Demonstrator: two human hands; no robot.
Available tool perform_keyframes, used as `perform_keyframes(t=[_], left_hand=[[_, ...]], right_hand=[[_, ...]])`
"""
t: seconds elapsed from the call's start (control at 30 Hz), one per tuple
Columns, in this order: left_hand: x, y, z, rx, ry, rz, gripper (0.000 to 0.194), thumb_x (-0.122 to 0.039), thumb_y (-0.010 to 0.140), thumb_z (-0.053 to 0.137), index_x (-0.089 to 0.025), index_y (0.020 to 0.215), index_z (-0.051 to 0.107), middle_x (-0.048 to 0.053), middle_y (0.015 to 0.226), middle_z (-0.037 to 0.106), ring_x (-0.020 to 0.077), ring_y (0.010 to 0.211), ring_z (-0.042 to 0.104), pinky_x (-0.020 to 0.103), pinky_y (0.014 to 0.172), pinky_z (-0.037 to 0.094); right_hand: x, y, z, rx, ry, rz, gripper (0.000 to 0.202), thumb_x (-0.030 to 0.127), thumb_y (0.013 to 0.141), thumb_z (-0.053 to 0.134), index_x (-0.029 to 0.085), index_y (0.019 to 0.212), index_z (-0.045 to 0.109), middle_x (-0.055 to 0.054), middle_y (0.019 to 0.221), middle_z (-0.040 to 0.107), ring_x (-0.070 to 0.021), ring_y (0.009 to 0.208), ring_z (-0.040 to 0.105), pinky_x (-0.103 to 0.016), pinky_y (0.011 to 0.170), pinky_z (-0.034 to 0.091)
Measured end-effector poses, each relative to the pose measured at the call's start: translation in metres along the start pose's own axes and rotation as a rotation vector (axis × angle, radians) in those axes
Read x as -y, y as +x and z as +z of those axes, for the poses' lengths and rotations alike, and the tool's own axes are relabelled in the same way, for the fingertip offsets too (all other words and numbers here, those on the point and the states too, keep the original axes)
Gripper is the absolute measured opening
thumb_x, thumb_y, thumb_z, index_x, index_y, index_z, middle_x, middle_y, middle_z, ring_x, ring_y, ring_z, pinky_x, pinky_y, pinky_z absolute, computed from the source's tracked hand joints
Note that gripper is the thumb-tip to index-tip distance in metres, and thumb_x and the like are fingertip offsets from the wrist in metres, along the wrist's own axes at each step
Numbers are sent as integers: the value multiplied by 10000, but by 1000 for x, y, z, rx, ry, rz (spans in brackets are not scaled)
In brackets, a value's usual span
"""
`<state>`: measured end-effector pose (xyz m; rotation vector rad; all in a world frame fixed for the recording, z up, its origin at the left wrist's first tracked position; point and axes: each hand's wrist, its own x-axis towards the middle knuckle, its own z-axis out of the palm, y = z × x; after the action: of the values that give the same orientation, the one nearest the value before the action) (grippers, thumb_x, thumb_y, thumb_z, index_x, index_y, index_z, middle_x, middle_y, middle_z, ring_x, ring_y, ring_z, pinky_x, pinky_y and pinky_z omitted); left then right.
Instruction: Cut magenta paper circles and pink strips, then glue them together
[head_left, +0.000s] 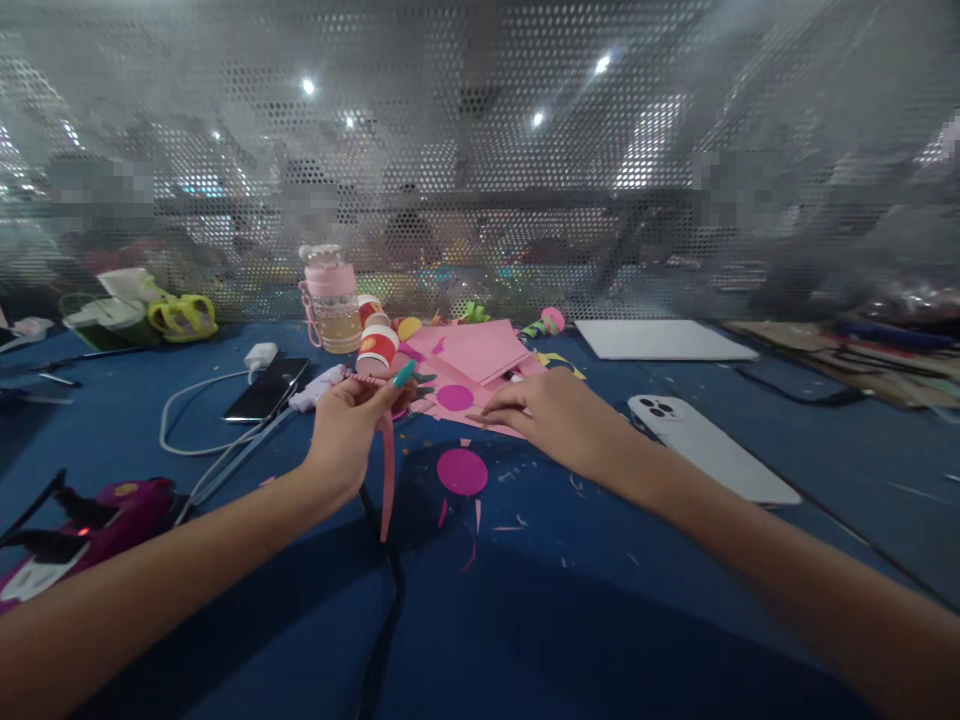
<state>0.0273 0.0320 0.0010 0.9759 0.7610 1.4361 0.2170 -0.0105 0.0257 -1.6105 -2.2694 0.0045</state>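
My left hand (346,425) pinches a pink paper strip (388,480), whose long end hangs down over the blue table. A striped, twisted-looking pink piece shows at its fingers, and a teal shape covers the thumb tip. My right hand (551,415) is over the right side of the pink paper sheets (480,352), thumb and fingers drawn together; whatever is between them is hidden. Part of a small white object shows behind its knuckles. Between the hands lie a magenta paper circle (462,471) and another magenta circle (454,398) on the pink paper.
Behind my left hand stand a pink-lidded bottle (331,305) and red-and-white paper cups (377,347). A black phone (267,390), white cables and a purple device (127,515) lie left. To the right are a white phone (712,445) and a white board (666,340). Paper scraps dot the table.
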Motion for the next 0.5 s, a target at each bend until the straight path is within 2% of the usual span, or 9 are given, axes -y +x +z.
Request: perform_keyframes(t=[0.17,0.33,0.5], left_hand=[[-1,-2,0,6,110,-7,196,-228,513,831,-115,602,698,20,566,702,113,558,655,216,609,530],[-3,-4,-1,80,227,66,113,-161,551,806,-136,634,733,19,606,725,110,549,662,192,567,540],[-3,-5,-1,95,204,86,89,-111,542,779,-157,604,734,21,579,722,142,538,678,216,532,557]], right_hand=[[4,-3,-6,-25,-50,45,188,143,812,592,200,790,770,-67,761,759,-199,712,692,-271,616,463],[4,-3,-9,-92,-116,143,97,186,762,680,212,752,773,-54,691,754,-202,657,688,-255,554,426],[8,-4,-9,-164,-170,174,96,231,732,720,206,646,756,-48,571,720,-180,554,652,-242,480,368]])
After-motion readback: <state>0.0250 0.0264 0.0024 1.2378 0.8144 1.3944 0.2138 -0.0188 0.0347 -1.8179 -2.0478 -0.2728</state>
